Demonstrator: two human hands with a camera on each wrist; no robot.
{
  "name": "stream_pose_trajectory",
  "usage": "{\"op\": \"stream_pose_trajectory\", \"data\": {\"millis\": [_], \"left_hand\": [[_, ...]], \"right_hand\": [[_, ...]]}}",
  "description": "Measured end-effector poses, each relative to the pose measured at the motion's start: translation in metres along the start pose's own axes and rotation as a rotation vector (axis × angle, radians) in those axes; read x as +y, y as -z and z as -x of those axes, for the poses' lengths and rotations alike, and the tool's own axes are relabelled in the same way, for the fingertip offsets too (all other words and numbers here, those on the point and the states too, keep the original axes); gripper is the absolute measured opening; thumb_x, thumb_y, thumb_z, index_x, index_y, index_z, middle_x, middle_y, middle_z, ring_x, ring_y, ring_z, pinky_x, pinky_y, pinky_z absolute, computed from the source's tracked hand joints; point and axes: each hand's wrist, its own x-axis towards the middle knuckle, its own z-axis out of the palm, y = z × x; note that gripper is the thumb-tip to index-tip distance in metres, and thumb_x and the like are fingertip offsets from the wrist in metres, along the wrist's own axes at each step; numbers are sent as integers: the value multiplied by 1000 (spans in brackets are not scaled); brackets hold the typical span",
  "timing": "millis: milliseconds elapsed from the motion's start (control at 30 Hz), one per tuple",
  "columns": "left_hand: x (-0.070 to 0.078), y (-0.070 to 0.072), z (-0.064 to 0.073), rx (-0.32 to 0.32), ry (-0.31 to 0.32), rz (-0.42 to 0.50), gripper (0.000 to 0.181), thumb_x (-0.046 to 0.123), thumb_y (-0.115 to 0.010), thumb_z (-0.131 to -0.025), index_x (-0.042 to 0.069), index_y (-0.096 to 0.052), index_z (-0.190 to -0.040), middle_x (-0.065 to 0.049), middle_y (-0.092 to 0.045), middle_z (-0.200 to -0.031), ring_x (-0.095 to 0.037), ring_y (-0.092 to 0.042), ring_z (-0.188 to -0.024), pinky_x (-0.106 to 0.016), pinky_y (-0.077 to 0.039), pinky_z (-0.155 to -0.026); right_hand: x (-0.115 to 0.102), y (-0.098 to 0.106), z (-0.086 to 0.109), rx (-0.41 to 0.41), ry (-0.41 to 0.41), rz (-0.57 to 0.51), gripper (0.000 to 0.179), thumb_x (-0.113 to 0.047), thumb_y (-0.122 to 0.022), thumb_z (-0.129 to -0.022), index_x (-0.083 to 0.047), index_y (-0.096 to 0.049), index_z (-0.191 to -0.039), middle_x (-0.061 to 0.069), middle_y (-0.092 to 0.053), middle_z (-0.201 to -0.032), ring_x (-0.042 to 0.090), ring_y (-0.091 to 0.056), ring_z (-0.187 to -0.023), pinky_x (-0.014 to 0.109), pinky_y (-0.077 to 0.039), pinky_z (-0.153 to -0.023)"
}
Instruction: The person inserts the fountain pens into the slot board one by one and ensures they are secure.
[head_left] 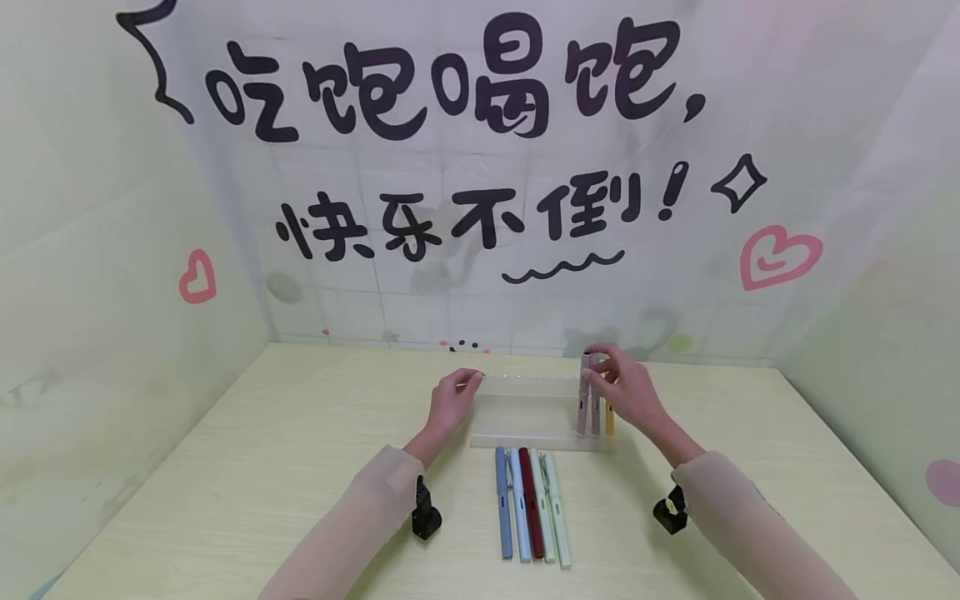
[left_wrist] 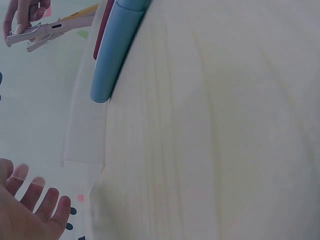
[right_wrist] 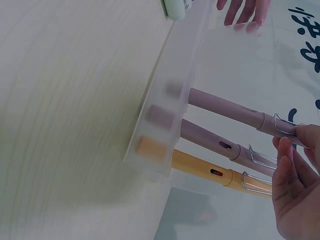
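A translucent pen rack stands near the back of the table. My left hand pinches its upper left corner; in the left wrist view that hand's fingertips are near the panel's edge. My right hand pinches the clip end of a mauve pen whose lower end sits in the rack's front ledge. Right of it, a second mauve pen and a yellow pen stand upright in the rack. All three have wire clips.
Several pens lie side by side in front of the rack: a dark blue pen, a light blue one, a dark red pen and pale green ones. A printed wall sheet rises behind the table, with sheets at both sides.
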Motion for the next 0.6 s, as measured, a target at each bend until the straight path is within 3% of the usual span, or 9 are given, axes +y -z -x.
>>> {"op": "stream_pose_trajectory", "data": {"millis": [367,600], "left_hand": [[2,1,1,-3,1,-2,25,21,-51,-90,1,-62,-102,-12,-61,-102,-26,-56,-95,-35,-46,-81],[0,0,0,1,-4,-8,25,21,-51,-90,2,-62,-101,-11,-61,-101,-25,-56,-94,-35,-46,-81]], "right_hand": [[1,-5,1,13,47,36,29,-9,-59,-84,-5,-52,-112,9,-64,-80,14,-52,-56,25,-43,-45],[2,-4,-2,61,174,213,30,-8,-64,-80,-4,-57,-109,1,-55,-74,13,-47,-54,24,-39,-43]]}}
